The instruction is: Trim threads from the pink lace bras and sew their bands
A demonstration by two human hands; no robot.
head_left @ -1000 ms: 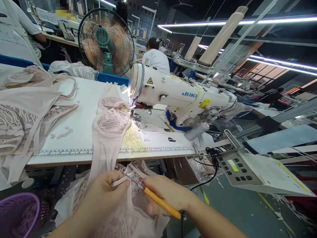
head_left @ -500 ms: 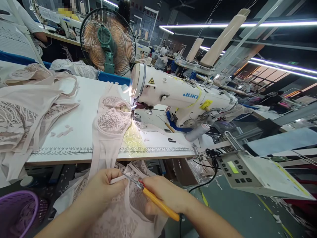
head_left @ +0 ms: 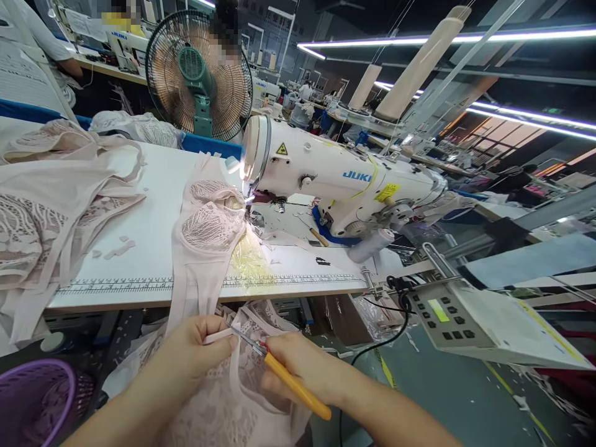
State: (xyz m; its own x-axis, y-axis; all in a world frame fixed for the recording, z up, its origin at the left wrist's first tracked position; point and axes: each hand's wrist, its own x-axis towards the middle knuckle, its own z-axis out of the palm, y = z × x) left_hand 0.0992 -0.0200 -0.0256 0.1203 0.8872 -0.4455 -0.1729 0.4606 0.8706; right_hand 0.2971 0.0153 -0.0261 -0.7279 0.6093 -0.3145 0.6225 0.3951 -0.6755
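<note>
My left hand (head_left: 198, 344) is closed, pinching a narrow pale-pink strap of a lace bra (head_left: 218, 403) between thumb and fingers. My right hand (head_left: 302, 369) is wrapped round an orange-handled tool (head_left: 298, 388) with a slim metal tip. The tip reaches the strap beside my left fingertips; its exact contact cannot be made out. Lace fabric hangs below both hands, in front of the table edge. Another lace bra (head_left: 209, 226) lies on the table, its right side under the needle area of a white sewing machine (head_left: 316, 164).
More bras (head_left: 46, 205) are piled on the left of the white table (head_left: 153, 248). A purple basket (head_left: 72, 391) stands low at left. A control box (head_left: 465, 316) juts out at right. A fan (head_left: 195, 74) stands behind. A wooden-handled tool (head_left: 319, 236) and a blade (head_left: 322, 261) lie on the table.
The view has shifted slightly. Both hands keep nearly the same pose on the strap and the orange-handled tool, which sits a little further left in the picture.
</note>
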